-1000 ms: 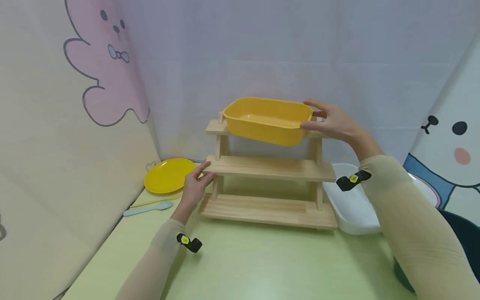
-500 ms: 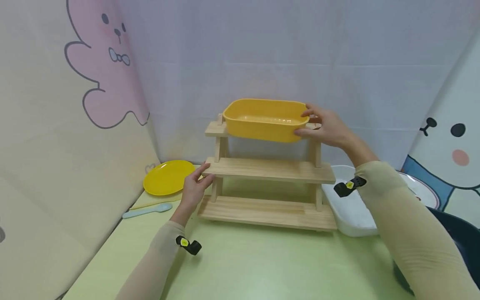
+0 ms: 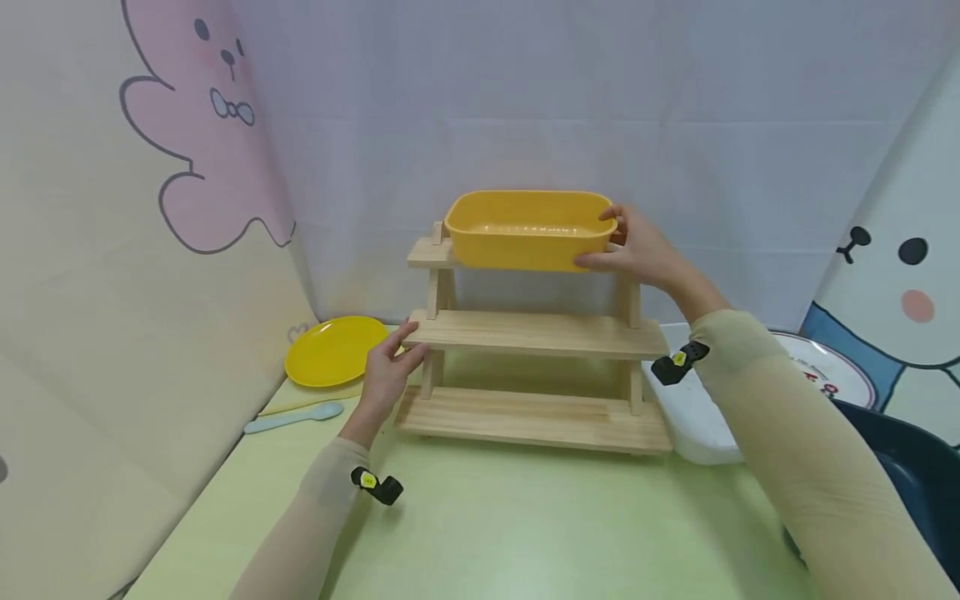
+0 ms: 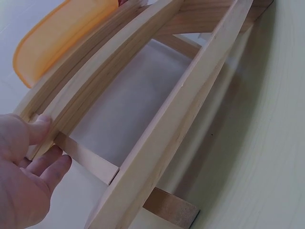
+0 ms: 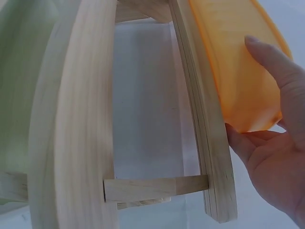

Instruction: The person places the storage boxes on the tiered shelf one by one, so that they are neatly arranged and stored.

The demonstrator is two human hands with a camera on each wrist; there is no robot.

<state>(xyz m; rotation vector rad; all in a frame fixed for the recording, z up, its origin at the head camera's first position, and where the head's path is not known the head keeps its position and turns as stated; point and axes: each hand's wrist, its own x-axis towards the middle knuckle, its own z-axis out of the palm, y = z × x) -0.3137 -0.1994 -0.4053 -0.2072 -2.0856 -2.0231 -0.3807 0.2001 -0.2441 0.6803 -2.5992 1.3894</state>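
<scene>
A yellow rectangular plastic basin [image 3: 532, 250] sits level along the top board of a three-tier wooden shelf stand [image 3: 532, 331]. My right hand [image 3: 641, 250] holds the basin's right end, thumb on its front wall and fingers round the end. In the right wrist view, the basin [image 5: 243, 71] lies against the top board, with fingertips close to that board. My left hand [image 3: 386, 375] pinches the left end of the middle board, thumb above and fingers below, as the left wrist view shows with the hand [image 4: 24, 167] at the board's end.
Left of the stand are a yellow plate [image 3: 335, 352] and a pale blue spoon [image 3: 296, 417]. To the right stand a white tray [image 3: 697, 417], a white plate with a printed rim [image 3: 832, 367] and a dark basin [image 3: 915, 467]. A curtain [image 3: 562, 100] hangs behind.
The basin's right end has come down, so its tilt is gone and it lies level on the top board. My right hand has moved left with it. My left hand keeps its place.
</scene>
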